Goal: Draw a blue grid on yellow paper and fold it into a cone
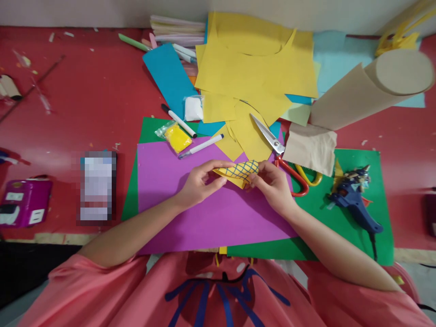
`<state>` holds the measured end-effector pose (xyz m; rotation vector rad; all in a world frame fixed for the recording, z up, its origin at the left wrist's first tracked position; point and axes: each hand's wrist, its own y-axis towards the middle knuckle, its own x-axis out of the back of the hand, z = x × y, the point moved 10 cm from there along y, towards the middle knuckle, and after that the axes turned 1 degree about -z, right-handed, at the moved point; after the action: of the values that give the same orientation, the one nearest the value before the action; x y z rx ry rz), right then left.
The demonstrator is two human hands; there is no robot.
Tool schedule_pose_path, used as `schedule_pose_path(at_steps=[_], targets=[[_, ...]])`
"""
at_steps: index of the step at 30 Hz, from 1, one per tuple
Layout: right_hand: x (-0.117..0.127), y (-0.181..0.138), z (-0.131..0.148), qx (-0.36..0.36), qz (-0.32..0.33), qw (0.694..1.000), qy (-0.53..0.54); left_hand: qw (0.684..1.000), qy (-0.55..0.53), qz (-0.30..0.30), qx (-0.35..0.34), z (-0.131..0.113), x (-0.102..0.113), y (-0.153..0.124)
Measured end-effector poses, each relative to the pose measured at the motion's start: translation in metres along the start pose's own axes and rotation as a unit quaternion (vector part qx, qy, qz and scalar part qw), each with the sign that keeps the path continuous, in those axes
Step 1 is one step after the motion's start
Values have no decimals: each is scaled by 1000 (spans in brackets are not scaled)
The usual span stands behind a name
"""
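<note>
Both my hands hold a small yellow paper piece [240, 171] with a dark crosshatch grid drawn on it, curled into a roll above the purple sheet [204, 213]. My left hand [200, 184] pinches its left end, fingers closed around the edge. My right hand [272, 184] grips the right end with fingers curled. Scissors with red and yellow handles [282, 156] lie just behind my right hand.
A blue glue gun [354, 200] lies on the green sheet [344, 236] at right. Yellow paper sheets [255, 68], a blue sheet [168, 75], markers [200, 146], a yellow clay packet [177, 137] and a brown paper roll [371, 88] crowd the back. A phone [97, 186] lies at left on the red table [85, 104].
</note>
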<state>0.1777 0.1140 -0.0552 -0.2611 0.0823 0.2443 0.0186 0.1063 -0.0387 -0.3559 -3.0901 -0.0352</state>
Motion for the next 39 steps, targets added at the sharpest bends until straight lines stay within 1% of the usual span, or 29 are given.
schedule_pose_path(at_steps=[3,6,8,10,12,14,16,19,23,28,30,33,36,39], targets=[[0,1,-1,-8,3,1000,11,998,53,1,-35,-4,-1,-1],[-1,2,-3,-23,14,999,31,987,124,-3,-105,-17,-1,-3],[0,3,-4,-30,18,999,36,968,183,-1,-172,-30,-5,-6],[1,4,-4,-35,20,999,37,943,236,2,-235,-41,-11,-10],[2,5,-4,-42,23,998,41,919,272,1,-284,-49,-15,-15],[4,5,-7,-52,22,997,50,902,295,1,-315,-53,-18,-18],[5,5,-9,-61,21,996,59,892,308,4,-331,-54,-20,-19],[5,5,-11,-67,24,995,71,891,314,2,-329,-54,-18,-18],[3,6,-9,-63,30,994,85,898,303,-5,-319,-53,-15,-17],[5,7,-2,-21,14,994,104,915,283,-12,-287,-50,-9,-14],[6,6,3,5,2,996,92,927,270,-14,-262,-47,-7,-11],[7,4,10,46,-4,997,58,953,222,-18,-205,-39,-1,-6],[4,1,16,71,8,997,19,974,167,-25,-153,-29,5,-3],[1,-1,22,90,22,995,-30,985,122,-38,-115,-21,10,-2]])
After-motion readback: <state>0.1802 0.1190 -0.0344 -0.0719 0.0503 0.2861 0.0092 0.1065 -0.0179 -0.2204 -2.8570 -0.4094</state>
